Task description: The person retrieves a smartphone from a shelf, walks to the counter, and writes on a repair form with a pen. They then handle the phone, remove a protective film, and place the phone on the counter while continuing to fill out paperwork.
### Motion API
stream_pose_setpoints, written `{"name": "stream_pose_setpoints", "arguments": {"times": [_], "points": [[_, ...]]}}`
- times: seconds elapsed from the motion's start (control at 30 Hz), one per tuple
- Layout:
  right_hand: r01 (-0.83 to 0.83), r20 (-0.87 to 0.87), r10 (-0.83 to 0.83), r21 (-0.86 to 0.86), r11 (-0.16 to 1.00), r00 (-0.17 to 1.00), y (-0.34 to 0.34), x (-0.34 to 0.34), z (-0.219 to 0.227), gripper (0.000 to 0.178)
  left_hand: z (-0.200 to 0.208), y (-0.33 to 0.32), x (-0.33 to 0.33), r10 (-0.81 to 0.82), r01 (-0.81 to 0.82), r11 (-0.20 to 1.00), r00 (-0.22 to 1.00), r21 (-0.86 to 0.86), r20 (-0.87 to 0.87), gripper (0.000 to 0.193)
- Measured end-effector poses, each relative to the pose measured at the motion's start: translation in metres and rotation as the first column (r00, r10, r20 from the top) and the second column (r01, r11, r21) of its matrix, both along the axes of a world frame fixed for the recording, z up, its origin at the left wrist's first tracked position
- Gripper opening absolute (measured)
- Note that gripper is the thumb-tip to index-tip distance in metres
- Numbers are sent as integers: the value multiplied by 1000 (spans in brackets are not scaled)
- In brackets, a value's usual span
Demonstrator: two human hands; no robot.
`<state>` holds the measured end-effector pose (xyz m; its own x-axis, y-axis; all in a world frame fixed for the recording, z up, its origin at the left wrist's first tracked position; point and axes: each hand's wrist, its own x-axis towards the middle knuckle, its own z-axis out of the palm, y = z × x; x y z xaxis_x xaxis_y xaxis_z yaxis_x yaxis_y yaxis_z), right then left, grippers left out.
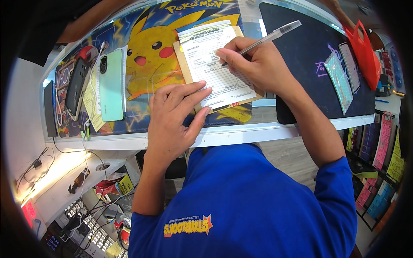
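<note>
A pad of printed job forms (200,53) lies slightly tilted on a brown board, on a colourful cartoon desk mat (150,101). My right hand (258,64) is closed around a clear ballpoint pen (282,32). The pen's tip is down at the form's middle, beside some handwriting, partly hidden by my fingers. My left hand (174,114) rests with its fingers spread, the fingertips on the pad's lower left edge. Left of the pad, a mint-green smartphone (112,88) lies on papers, beside a black phone (76,88).
On the black mat (297,92) at right lie a glittery phone case (338,81) and a phone (349,66), near a red bag (365,60). Other people's arms (92,21) reach in across the far side. Cables (88,155) hang at lower left.
</note>
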<state>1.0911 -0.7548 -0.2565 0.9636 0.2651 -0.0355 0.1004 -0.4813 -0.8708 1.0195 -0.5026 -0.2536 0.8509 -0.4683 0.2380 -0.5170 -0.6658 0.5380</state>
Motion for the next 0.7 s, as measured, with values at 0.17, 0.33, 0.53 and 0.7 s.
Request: {"name": "stream_pose_setpoints", "arguments": {"times": [0.17,0.33,0.53,0.7], "points": [[3,2,-3,30,1000,1000,-1,1,-3,29,1,0,0,-3,3,1000,1000,-5,-4,40],[-26,10,26,-51,998,1000,-2,0,5,30,0,0,0,2,-2,1000,1000,1,-21,39],[-40,38,37,91,995,999,-6,6,-9,38,1,0,1,-2,2,1000,1000,7,-17,39],[-27,-48,27,-2,1000,998,-3,5,4,28,0,1,1,-4,4,1000,1000,11,-7,40]]}}
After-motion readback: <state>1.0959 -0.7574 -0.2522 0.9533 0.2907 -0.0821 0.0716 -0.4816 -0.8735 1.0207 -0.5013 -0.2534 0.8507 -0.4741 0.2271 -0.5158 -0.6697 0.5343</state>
